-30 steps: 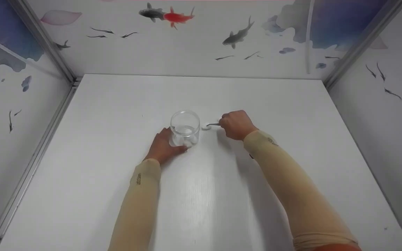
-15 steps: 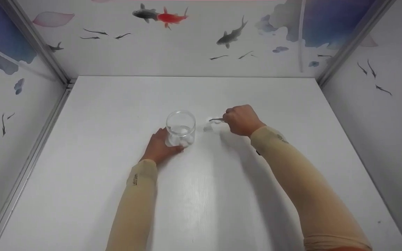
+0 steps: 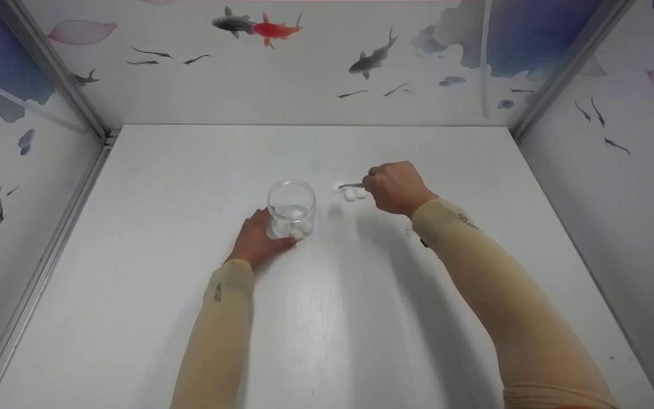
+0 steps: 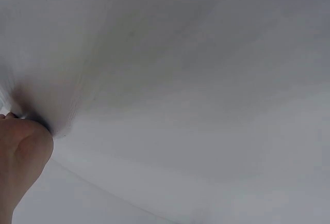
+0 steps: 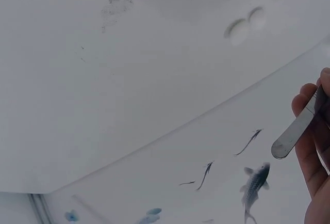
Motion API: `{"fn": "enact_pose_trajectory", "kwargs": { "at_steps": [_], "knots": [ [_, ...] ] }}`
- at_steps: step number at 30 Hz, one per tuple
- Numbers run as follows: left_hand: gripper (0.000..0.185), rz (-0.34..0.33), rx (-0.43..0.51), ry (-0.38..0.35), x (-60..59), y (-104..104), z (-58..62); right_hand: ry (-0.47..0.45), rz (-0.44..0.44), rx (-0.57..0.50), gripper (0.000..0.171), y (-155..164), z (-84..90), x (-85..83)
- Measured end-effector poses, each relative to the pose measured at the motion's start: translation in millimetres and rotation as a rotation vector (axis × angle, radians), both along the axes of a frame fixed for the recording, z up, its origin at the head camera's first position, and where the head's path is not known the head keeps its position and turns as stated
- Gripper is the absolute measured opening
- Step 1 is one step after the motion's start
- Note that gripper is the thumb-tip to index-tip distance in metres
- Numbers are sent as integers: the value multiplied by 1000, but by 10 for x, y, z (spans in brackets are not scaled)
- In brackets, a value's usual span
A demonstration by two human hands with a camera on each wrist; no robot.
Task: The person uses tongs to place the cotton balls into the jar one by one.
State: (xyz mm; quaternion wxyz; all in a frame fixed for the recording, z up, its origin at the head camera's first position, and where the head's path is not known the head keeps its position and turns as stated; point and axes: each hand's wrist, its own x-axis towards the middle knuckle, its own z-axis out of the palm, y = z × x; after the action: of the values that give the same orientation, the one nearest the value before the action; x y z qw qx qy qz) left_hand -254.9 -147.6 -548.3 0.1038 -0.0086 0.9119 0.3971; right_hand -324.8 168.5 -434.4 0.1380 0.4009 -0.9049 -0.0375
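My left hand (image 3: 258,240) holds a clear round jar (image 3: 292,196) from its left side, thumb along the front. Several white balls (image 3: 297,229) show through the jar's lower wall. To the right of the jar, my right hand (image 3: 396,187) grips metal tweezers (image 3: 352,185) that point left. A small white ball (image 3: 338,186) is at the tweezer tips, above a faint shadow on the table. In the right wrist view the rounded end of the tweezers (image 5: 293,137) sticks out of the hand. The left wrist view shows only part of the left hand (image 4: 23,154).
Two white balls (image 3: 355,194) lie side by side on the white table (image 3: 315,341), below the tweezers. White panels painted with fish, such as the back wall (image 3: 304,85), enclose the table at the back and both sides.
The right hand has moved up and slightly right with the tweezers, and the white ball at their tips has risen from beside the jar. Two balls now show below. The left hand keeps its hold.
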Motion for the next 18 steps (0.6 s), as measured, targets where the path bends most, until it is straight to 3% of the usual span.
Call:
{"fn": "enact_pose_trajectory", "kwargs": {
  "at_steps": [10, 18],
  "knots": [
    [106, 7, -3, 12, 7, -13, 2, 63, 67, -14, 12, -260, 211, 57],
    [105, 4, -23, 15, 10, 22, 24, 51, 125, 4, 12, -478, 201, 135]
  ]
}}
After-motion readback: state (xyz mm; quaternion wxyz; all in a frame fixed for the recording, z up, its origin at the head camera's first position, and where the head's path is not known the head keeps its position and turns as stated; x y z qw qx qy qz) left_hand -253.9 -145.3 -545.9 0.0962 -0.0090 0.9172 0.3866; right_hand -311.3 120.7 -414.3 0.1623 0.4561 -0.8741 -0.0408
